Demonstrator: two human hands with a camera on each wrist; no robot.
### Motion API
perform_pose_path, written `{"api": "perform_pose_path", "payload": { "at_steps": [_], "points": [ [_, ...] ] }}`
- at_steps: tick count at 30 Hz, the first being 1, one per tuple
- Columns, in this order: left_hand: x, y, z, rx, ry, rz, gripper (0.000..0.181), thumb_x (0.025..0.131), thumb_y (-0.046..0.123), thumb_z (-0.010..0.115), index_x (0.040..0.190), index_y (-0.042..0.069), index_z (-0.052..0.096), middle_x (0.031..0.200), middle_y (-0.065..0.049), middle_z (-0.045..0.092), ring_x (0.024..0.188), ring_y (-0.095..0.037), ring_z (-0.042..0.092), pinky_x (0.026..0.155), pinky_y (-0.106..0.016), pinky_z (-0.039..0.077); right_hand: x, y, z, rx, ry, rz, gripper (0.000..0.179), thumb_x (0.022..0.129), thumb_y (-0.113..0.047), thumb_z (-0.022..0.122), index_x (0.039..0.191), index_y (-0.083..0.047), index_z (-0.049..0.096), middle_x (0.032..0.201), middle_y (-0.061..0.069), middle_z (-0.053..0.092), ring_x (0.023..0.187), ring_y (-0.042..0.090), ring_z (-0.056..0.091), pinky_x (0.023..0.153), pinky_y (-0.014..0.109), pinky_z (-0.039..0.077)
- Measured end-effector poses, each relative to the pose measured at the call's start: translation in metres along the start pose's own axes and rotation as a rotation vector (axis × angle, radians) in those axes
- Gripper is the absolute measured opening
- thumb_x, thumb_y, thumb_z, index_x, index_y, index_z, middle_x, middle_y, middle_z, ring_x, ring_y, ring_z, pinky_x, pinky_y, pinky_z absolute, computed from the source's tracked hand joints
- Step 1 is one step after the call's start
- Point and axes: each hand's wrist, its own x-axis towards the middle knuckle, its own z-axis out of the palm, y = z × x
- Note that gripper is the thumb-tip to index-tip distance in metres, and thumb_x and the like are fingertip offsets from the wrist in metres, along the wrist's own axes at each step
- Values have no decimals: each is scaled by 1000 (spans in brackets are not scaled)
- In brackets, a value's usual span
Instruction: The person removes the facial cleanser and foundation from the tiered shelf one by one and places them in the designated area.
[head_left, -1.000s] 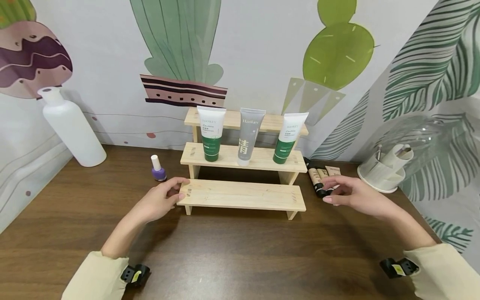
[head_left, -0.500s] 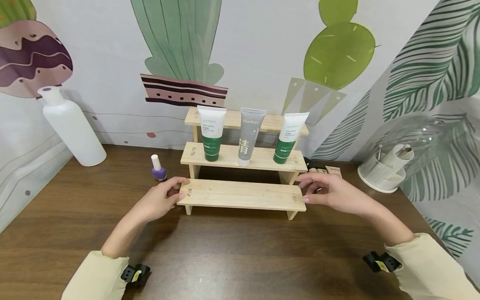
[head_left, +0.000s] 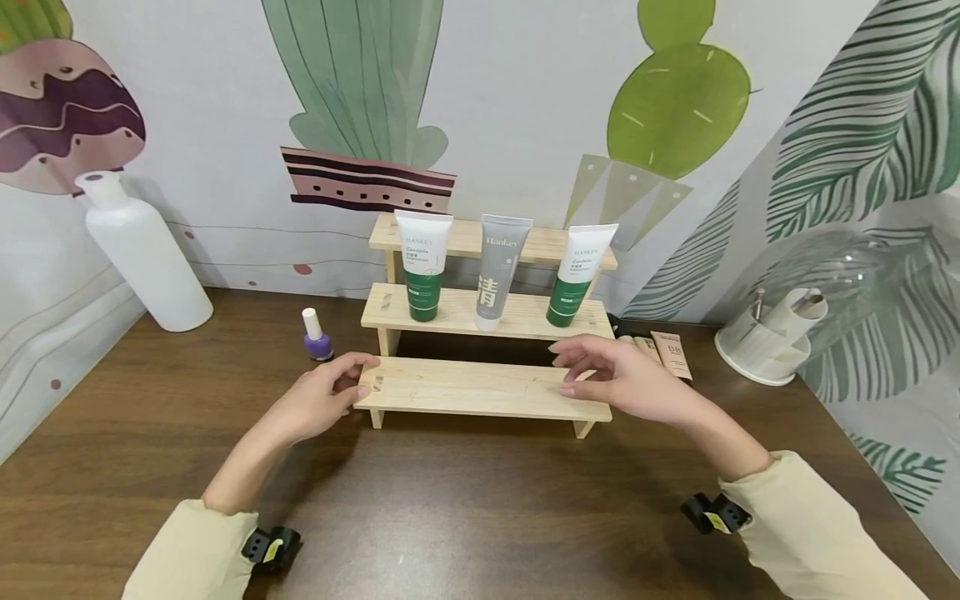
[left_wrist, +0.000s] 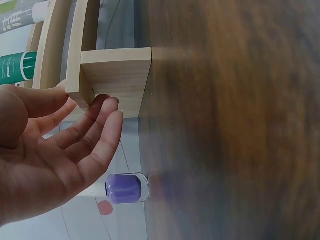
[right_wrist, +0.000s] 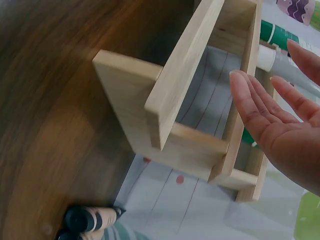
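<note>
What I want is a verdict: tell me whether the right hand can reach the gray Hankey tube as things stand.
Probably yes: the right hand holds nothing over the bottom shelf, and the gray Hankey tube stands on the middle shelf with nothing in front of it.

We stretch both arms forward from the lower corners of the head view, angling them inward. Our left forearm [head_left: 251, 467] runs bare from a cream sleeve [head_left: 193, 554] up to the left hand [head_left: 322, 402], whose thumb and fingers bend in opposition, making a pinching grip. Seen from the left wrist, its palm faces us, with the lower fingers curved side by side. Our right forearm [head_left: 727, 437] slants from its matching sleeve [head_left: 813, 521] to the right hand [head_left: 626, 379], held with the fingers loosely bent, grasping nothing, the thumb apart from them.
</note>
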Motion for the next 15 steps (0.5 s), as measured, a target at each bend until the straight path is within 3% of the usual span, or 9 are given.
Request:
{"api": "perform_pose_path", "payload": {
  "at_steps": [4, 15],
  "points": [
    [0, 0, 0, 9, 0, -5, 32, 88, 1, 56, 120, 1, 52, 89, -9, 58, 74, -18, 51, 59, -31, 41, 8, -5, 6, 54, 10, 11, 41, 80, -5, 69, 119, -2, 54, 106, 15, 60, 93, 24, 60, 77, 31, 49],
    [1, 0, 0, 9, 0, -11, 32, 89, 2, 56, 120, 1, 52, 83, -6, 57, 74, -17, 52, 59, -31, 42, 31, -31, 25, 149, 52, 14, 46, 81, -5, 69, 122, 0, 51, 113, 12, 57, 100, 27, 57, 82, 33, 47]
  ]
}}
